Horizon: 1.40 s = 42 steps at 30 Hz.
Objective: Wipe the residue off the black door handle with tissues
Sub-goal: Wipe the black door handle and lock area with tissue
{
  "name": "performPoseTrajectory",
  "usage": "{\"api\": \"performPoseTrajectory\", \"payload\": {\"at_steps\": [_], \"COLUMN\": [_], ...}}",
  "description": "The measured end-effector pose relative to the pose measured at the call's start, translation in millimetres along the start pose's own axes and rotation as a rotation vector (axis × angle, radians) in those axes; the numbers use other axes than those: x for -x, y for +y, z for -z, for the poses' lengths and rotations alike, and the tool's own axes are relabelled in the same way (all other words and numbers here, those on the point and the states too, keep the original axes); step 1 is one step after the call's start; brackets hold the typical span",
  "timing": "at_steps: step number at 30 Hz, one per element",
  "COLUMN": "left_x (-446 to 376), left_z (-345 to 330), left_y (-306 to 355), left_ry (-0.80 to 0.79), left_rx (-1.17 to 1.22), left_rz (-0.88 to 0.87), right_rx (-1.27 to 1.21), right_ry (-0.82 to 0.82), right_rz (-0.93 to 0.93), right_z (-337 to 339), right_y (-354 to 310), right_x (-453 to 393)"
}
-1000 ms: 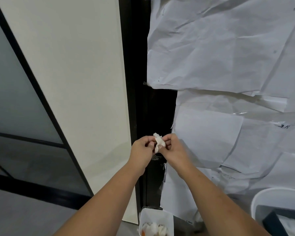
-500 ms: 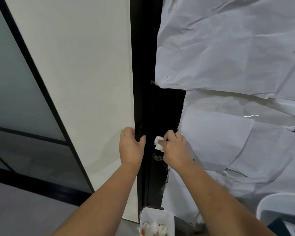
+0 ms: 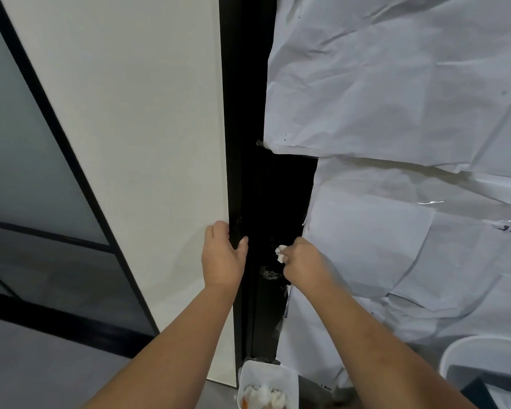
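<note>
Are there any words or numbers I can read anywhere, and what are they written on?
"3.H", roughly: handwritten black marks on the crumpled white paper sheet taped at the right edge; blurred, so the reading is uncertain.
Small dark marks on the upper white paper sheet: too small to read.
Tiny print on the lowest white paper sheet: too small to read.

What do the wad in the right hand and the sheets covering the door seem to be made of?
The wad looks like soft white tissue paper, crumpled and matte. The sheets look like thin white paper, matte, judging by the sharp creases and wrinkles; glossy strips at some edges may be clear tape.
</note>
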<state>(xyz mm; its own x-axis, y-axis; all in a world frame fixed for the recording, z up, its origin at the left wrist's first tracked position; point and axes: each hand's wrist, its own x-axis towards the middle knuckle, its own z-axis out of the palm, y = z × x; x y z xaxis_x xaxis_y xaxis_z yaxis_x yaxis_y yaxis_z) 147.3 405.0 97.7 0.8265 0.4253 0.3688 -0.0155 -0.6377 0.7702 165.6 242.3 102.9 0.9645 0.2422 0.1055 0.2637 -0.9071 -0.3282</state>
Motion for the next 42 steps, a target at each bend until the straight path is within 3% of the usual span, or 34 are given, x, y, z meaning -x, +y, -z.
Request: {"api": "performPoseTrajectory", "payload": {"at_steps": [2, 6, 9, 14, 25, 27, 31, 33, 36, 42], "left_x": [0, 1, 0, 0, 0, 1, 0, 0, 1, -1], "left_z": [-1, -1, -3, -3, -1, -1, -2, -2, -2, -1], "left_y": [-1, -2, -3, -4, -2, -3, -4, -4, -4, -4], "left_ry": [0.0, 0.01, 0.012, 0.009, -0.009, -0.012, -0.006, -0.003, 0.0, -0.004], "left_rx": [0.006, 0.005, 0.005, 0.006, -0.003, -0.005, -0.004, -0.005, -0.006, -0.019], "left_rz": [0.004, -0.005, 0.0, 0.001, 0.01, 0.011, 0.011, 0.011, 0.006, -0.008], "right_rx": [0.042, -0.074, -0.029, 0.14, 0.093, 0.085, 0.099, 0.117, 0.168, 0.124], "right_ry": [0.033, 0.286, 0.343, 0.288, 0.092, 0.172, 0.494, 0.549, 0.486, 0.157], "right_rz": [0.003, -0.007, 0.01, 0.043, -0.032, -0.044, 0.082, 0.133, 0.139, -0.019], "right_z": [4, -3, -8, -11, -7, -8, 2, 8, 0, -10], "right_y": [7, 16, 19, 8, 9, 10, 12, 14, 20, 19], "right_x": [6, 17, 7, -1, -5, -5, -3, -4, 0, -4]}}
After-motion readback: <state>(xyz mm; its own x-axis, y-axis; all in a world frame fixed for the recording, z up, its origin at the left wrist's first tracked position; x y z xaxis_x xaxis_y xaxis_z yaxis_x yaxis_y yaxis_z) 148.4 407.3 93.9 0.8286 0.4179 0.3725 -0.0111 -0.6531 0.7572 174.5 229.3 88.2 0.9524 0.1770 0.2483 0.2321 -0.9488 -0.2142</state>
